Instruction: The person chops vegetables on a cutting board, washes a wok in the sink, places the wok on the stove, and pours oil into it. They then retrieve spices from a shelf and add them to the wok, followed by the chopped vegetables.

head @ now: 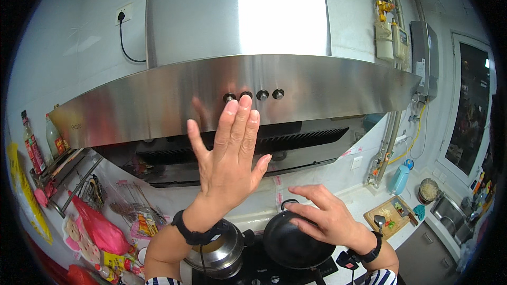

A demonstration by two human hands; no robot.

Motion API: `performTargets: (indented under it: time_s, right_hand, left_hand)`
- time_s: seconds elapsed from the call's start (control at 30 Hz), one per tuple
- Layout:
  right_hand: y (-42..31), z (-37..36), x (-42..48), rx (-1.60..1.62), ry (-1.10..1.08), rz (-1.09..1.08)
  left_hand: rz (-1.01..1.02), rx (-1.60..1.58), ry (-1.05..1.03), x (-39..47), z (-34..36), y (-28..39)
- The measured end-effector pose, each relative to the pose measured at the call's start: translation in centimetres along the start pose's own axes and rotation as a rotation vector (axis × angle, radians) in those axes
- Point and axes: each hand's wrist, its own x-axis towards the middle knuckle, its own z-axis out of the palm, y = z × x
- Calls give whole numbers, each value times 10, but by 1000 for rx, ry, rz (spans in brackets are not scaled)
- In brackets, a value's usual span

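Observation:
My left hand [227, 158] is raised in front of a stainless steel range hood [190, 91], its fingers spread and its middle fingertips at the two left push buttons of a row on the hood's front. Whether they press a button cannot be told. Two more buttons [270, 94] show to the right. My right hand [326, 217] hangs with bent fingers above a black frying pan [295, 241] on the hob [261, 271] and holds nothing. Left of the pan stands a lidded steel pot [220, 257], partly behind my left forearm.
At the right, a wooden cutting board [374, 215] on the counter carries a cleaver and chopped vegetables. Beyond it are a light blue jug [399, 180], a bowl of shredded food [428, 190] and a sink [449, 215]. Bottles, a wall rack and a pink bag [101, 225] crowd the left.

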Motion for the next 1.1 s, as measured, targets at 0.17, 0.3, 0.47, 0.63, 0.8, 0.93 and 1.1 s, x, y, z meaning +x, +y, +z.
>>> performTargets:
  time_s: [0.17, 0.3, 0.47, 0.63, 0.8, 0.93, 1.1]
  right_hand:
    - [12, 6, -14, 67, -94, 92]
    - [16, 12, -20, 126, -121, 112]
    - [9, 19, -39, 179, -138, 148]
    - [2, 22, -67, 211, -161, 184]
    - [-6, 20, -98, 253, -149, 275]
    - [-5, 21, -146, 331, -135, 462]
    - [-4, 31, -217, 418, -191, 720]
  left_hand:
    - [-38, 126, -36, 9, -3, 12]
    - [-37, 136, -45, 11, 0, 18]
    - [32, -89, -158, -2, -12, 25]
    - [114, -409, -208, -39, -16, 64]
    - [124, -680, -346, -77, -5, 94]
    - [113, -828, -488, -105, 8, 121]
    - [-94, -1017, -710, -170, 26, 162]
